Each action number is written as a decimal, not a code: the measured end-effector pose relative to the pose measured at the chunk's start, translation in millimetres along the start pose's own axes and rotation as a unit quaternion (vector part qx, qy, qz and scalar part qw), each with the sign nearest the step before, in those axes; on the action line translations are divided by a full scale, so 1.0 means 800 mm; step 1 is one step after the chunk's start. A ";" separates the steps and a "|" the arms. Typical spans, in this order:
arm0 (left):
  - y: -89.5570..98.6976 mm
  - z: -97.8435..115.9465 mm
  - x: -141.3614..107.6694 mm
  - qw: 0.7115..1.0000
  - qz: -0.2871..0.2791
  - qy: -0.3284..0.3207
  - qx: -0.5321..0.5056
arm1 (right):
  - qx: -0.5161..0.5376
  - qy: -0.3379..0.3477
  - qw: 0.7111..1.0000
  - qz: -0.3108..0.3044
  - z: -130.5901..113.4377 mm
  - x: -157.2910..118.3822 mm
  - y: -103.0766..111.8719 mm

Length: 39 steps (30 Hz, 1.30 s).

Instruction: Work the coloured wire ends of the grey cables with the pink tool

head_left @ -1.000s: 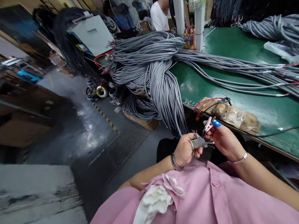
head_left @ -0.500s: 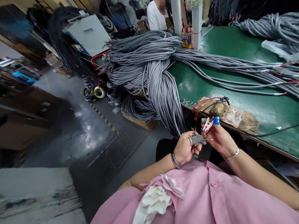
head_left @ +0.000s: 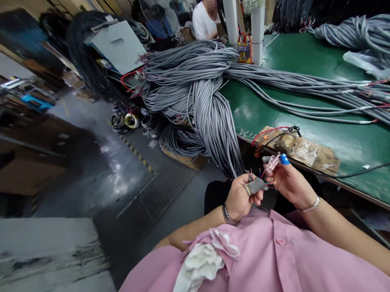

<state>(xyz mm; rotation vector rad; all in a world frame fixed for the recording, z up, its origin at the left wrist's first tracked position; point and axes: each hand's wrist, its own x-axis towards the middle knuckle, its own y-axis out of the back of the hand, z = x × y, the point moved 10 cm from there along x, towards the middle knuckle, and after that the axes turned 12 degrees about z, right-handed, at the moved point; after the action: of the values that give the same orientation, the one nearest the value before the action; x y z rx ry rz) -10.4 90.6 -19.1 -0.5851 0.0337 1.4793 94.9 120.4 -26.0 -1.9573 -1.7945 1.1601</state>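
In front of my shirt, my left hand is closed round the end of a cable whose thin coloured wires fan out above the fingers. A grey wrapping lies along its thumb side; I cannot tell where wrapping ends and cable begins. My right hand, just to the right, is closed on a small pink clip-like tool. A blue cover sits on the right thumb. The tool is close beside the wires; whether it grips one is too small to tell.
A thick bundle of grey cables hangs over the edge of the green table. Near my right hand lies a worn wooden block with cords. More coiled cables lie at right. A person sits behind.
My right hand and the pink tool have turned slightly and shifted a little to the right. The coloured wires stand more spread apart. My left hand stays nearly in place.
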 end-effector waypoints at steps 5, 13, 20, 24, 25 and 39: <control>-0.002 0.006 0.004 0.999 0.029 -0.026 0.004 | -0.010 0.036 0.999 0.005 -0.006 -0.002 -0.001; -0.002 -0.005 0.015 0.999 0.032 -0.027 0.024 | 0.000 0.044 0.998 0.054 -0.003 0.007 0.013; 0.003 -0.005 0.010 0.998 0.043 -0.022 0.036 | -0.003 0.027 0.999 0.024 0.002 0.002 0.007; 0.010 0.004 0.002 0.998 0.047 -0.042 0.016 | -0.009 -0.010 1.000 -0.001 0.004 0.001 0.004; 0.013 0.008 0.001 0.997 0.053 -0.054 0.011 | -0.012 -0.013 1.000 -0.005 0.003 0.001 0.003; 0.009 0.018 0.014 0.991 0.063 -0.110 0.047 | -0.063 0.008 0.998 0.025 -0.008 0.000 0.012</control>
<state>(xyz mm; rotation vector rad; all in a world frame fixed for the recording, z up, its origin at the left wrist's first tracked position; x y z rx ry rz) -20.6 106.7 -13.5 -0.3453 -0.0324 1.6484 106.6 120.3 -28.4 -2.0864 -1.8615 1.0663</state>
